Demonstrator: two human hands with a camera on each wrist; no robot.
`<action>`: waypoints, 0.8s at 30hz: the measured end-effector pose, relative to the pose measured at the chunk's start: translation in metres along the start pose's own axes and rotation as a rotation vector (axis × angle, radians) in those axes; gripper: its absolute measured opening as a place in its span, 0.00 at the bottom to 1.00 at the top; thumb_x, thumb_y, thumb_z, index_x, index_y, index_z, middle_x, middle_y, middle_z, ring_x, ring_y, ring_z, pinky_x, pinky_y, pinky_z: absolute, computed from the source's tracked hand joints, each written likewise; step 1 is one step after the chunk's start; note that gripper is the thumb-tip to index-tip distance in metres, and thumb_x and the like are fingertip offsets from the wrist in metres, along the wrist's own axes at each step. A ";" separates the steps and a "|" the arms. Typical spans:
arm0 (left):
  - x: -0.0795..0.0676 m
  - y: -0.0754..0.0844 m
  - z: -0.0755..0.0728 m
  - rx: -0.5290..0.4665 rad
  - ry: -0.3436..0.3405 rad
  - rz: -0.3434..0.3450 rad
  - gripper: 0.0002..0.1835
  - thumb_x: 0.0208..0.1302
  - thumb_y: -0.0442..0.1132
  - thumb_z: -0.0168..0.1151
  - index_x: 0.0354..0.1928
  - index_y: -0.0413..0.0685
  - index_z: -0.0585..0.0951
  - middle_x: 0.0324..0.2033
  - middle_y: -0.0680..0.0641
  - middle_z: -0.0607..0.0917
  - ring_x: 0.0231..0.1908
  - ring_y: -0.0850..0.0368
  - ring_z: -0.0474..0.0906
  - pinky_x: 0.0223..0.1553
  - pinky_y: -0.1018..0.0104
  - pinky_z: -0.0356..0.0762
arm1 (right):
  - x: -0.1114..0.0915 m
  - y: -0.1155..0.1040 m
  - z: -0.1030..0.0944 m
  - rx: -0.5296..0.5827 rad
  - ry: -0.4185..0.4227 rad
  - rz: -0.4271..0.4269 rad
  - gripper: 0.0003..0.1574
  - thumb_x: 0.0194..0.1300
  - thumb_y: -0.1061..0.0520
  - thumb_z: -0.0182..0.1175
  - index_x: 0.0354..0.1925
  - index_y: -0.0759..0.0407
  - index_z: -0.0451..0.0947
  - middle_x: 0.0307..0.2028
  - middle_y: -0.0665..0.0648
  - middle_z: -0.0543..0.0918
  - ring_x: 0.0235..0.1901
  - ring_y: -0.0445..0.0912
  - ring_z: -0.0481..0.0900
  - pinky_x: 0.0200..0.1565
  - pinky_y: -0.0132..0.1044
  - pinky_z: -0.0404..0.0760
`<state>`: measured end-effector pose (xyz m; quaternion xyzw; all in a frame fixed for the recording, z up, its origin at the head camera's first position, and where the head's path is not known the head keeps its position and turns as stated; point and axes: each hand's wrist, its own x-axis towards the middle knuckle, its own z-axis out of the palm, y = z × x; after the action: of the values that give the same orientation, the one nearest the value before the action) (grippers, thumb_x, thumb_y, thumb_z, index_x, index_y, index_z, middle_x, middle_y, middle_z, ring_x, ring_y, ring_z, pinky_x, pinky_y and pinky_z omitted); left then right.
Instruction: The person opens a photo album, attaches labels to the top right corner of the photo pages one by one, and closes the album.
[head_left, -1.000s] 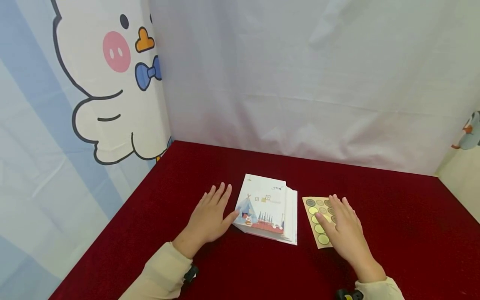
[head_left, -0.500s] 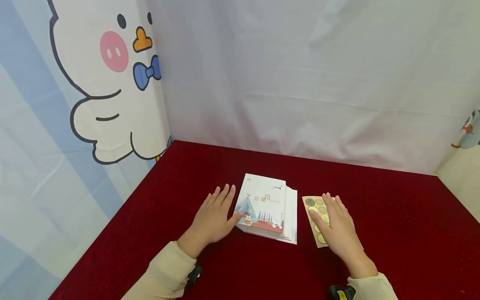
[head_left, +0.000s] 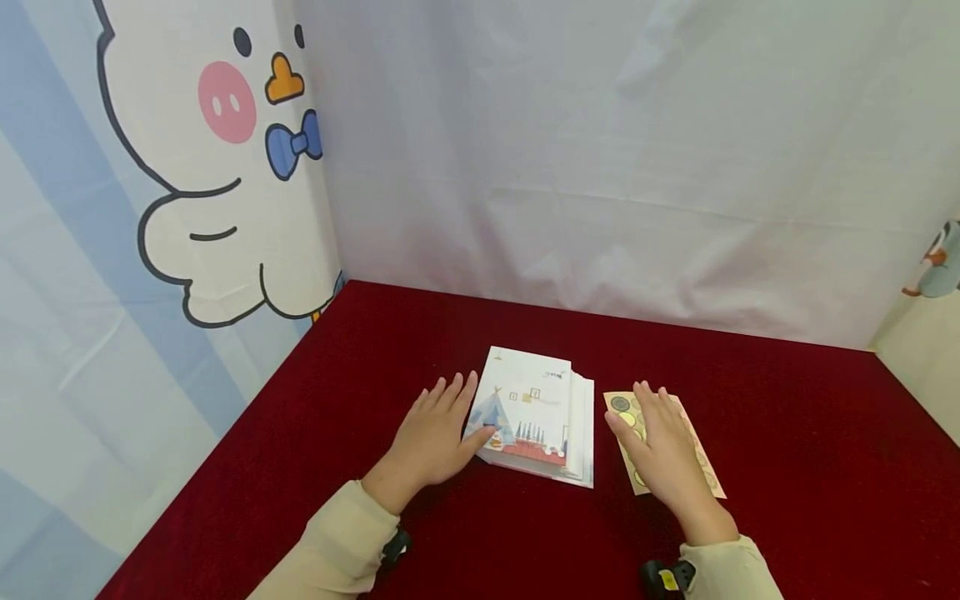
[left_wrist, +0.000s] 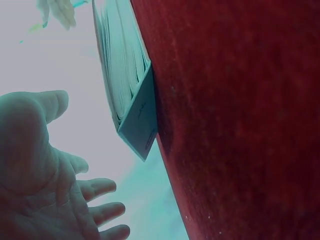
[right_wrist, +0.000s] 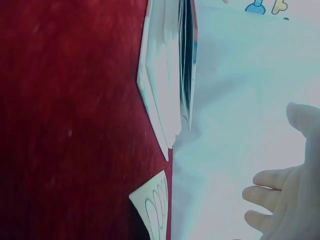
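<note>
A thick white book [head_left: 528,400] with a tent drawing on its cover lies on the red cloth; its loose pages fan out at the right side. My left hand [head_left: 427,442] hovers at its left edge, fingers straight, the thumb overlapping the cover's corner in the head view. In the left wrist view a gap shows between that hand [left_wrist: 40,185] and the book [left_wrist: 120,60]. To the right lies a tan sheet of round stickers [head_left: 701,458]. Over it hangs my right hand [head_left: 663,458], fingers extended and holding nothing; it partly hides the circles.
Red cloth [head_left: 810,433] covers the table. A pale curtain [head_left: 600,167] stands along the back edge, and a curtain with a cartoon duck [head_left: 217,192] lines the left side. A dark wrist device [head_left: 667,577] sits at the right cuff.
Both hands have drifted inward: the left one rightward to the book's edge, the right one leftward over the sticker sheet, uncovering its right side. The book and sheet stay in place.
</note>
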<state>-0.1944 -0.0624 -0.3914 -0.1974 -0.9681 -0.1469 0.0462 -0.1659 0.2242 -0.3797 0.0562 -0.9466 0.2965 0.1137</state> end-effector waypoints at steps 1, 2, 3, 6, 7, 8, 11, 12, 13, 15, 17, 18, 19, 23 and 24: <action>0.000 0.000 0.000 -0.003 -0.003 -0.003 0.41 0.64 0.62 0.48 0.71 0.44 0.53 0.68 0.40 0.59 0.67 0.41 0.51 0.65 0.47 0.47 | 0.001 -0.002 0.000 -0.001 -0.011 0.009 0.46 0.68 0.39 0.48 0.68 0.70 0.51 0.67 0.70 0.54 0.68 0.63 0.42 0.62 0.64 0.43; 0.000 0.000 0.000 -0.007 -0.006 -0.006 0.42 0.64 0.62 0.48 0.72 0.44 0.53 0.68 0.39 0.59 0.67 0.41 0.51 0.65 0.47 0.48 | 0.001 -0.003 0.001 -0.002 -0.024 0.019 0.46 0.68 0.38 0.47 0.69 0.69 0.50 0.67 0.70 0.53 0.68 0.63 0.41 0.61 0.65 0.43; 0.000 0.000 0.000 -0.013 -0.010 -0.008 0.42 0.64 0.62 0.48 0.72 0.44 0.53 0.68 0.39 0.59 0.67 0.40 0.52 0.65 0.47 0.48 | 0.002 -0.005 0.002 -0.002 -0.037 0.028 0.47 0.68 0.38 0.47 0.69 0.69 0.49 0.68 0.70 0.53 0.68 0.63 0.40 0.61 0.65 0.43; 0.000 0.001 -0.001 -0.037 -0.018 -0.012 0.42 0.64 0.62 0.48 0.72 0.44 0.52 0.68 0.39 0.58 0.66 0.39 0.54 0.64 0.46 0.50 | 0.003 -0.008 0.004 0.004 -0.058 0.049 0.47 0.68 0.37 0.46 0.70 0.67 0.49 0.68 0.69 0.52 0.68 0.62 0.40 0.61 0.66 0.43; 0.000 0.001 -0.001 -0.046 -0.020 -0.013 0.43 0.64 0.61 0.49 0.72 0.43 0.51 0.68 0.39 0.58 0.66 0.39 0.54 0.64 0.46 0.51 | 0.003 -0.009 0.005 0.009 -0.062 0.054 0.47 0.68 0.37 0.45 0.70 0.67 0.49 0.68 0.69 0.52 0.68 0.62 0.40 0.61 0.66 0.43; 0.000 0.001 -0.001 -0.055 -0.021 -0.014 0.43 0.64 0.61 0.49 0.72 0.43 0.51 0.68 0.38 0.58 0.65 0.39 0.55 0.64 0.46 0.52 | 0.003 -0.010 0.006 0.015 -0.067 0.059 0.47 0.68 0.36 0.45 0.70 0.67 0.49 0.68 0.69 0.52 0.68 0.62 0.40 0.61 0.66 0.43; 0.000 0.001 -0.001 -0.102 -0.028 -0.016 0.45 0.64 0.61 0.50 0.72 0.40 0.48 0.68 0.38 0.57 0.65 0.40 0.56 0.63 0.47 0.55 | 0.003 -0.013 0.008 0.022 -0.080 0.072 0.48 0.68 0.35 0.45 0.69 0.67 0.51 0.68 0.68 0.53 0.69 0.61 0.40 0.62 0.64 0.43; 0.000 0.001 -0.001 -0.117 -0.034 -0.017 0.46 0.64 0.61 0.51 0.72 0.40 0.47 0.68 0.38 0.56 0.65 0.41 0.56 0.63 0.48 0.55 | 0.003 -0.014 0.009 0.025 -0.086 0.078 0.48 0.68 0.35 0.45 0.69 0.67 0.51 0.68 0.68 0.53 0.69 0.61 0.40 0.63 0.63 0.43; 0.000 0.002 -0.001 -0.137 -0.041 -0.021 0.46 0.63 0.61 0.51 0.72 0.39 0.47 0.68 0.38 0.55 0.65 0.41 0.56 0.63 0.48 0.56 | 0.003 -0.015 0.009 0.028 -0.090 0.082 0.48 0.67 0.35 0.45 0.69 0.67 0.51 0.68 0.69 0.53 0.69 0.61 0.40 0.63 0.62 0.43; 0.000 0.003 0.000 -0.179 -0.054 -0.026 0.47 0.63 0.60 0.52 0.72 0.39 0.45 0.69 0.38 0.53 0.66 0.43 0.54 0.62 0.48 0.57 | 0.004 -0.015 0.011 0.034 -0.099 0.089 0.48 0.67 0.35 0.45 0.69 0.67 0.51 0.68 0.69 0.53 0.69 0.61 0.40 0.63 0.61 0.42; -0.001 0.005 0.000 -0.209 -0.071 -0.031 0.49 0.62 0.60 0.53 0.72 0.40 0.44 0.69 0.39 0.52 0.66 0.44 0.53 0.61 0.48 0.59 | 0.004 -0.015 0.013 0.048 -0.108 0.096 0.48 0.68 0.36 0.46 0.70 0.67 0.50 0.68 0.69 0.52 0.69 0.61 0.39 0.64 0.61 0.42; -0.001 0.006 0.000 -0.221 -0.081 -0.037 0.49 0.62 0.61 0.54 0.72 0.41 0.43 0.70 0.39 0.51 0.67 0.44 0.52 0.61 0.48 0.59 | 0.004 -0.016 0.014 0.053 -0.114 0.096 0.48 0.68 0.36 0.46 0.70 0.68 0.49 0.68 0.69 0.52 0.69 0.61 0.39 0.64 0.60 0.41; 0.000 0.006 0.000 -0.234 -0.086 -0.038 0.50 0.61 0.60 0.55 0.72 0.41 0.43 0.70 0.39 0.51 0.67 0.44 0.52 0.61 0.48 0.60 | 0.004 -0.016 0.015 0.057 -0.119 0.094 0.48 0.68 0.37 0.46 0.69 0.68 0.49 0.68 0.69 0.52 0.69 0.61 0.39 0.64 0.60 0.41; 0.000 0.008 0.001 -0.262 -0.101 -0.042 0.51 0.60 0.59 0.58 0.72 0.41 0.43 0.70 0.38 0.51 0.66 0.43 0.53 0.59 0.47 0.63 | 0.004 -0.017 0.018 0.059 -0.139 0.085 0.48 0.68 0.37 0.46 0.69 0.70 0.48 0.68 0.69 0.51 0.69 0.62 0.39 0.65 0.57 0.41; 0.000 0.008 0.001 -0.266 -0.100 -0.043 0.51 0.59 0.58 0.59 0.72 0.41 0.43 0.70 0.38 0.51 0.66 0.43 0.53 0.59 0.47 0.63 | 0.004 -0.017 0.019 0.057 -0.143 0.083 0.48 0.68 0.37 0.46 0.69 0.70 0.48 0.68 0.69 0.51 0.69 0.62 0.39 0.65 0.57 0.41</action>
<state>-0.1910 -0.0552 -0.3898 -0.1880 -0.9453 -0.2647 -0.0316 -0.1703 0.1988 -0.3843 0.0413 -0.9450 0.3229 0.0317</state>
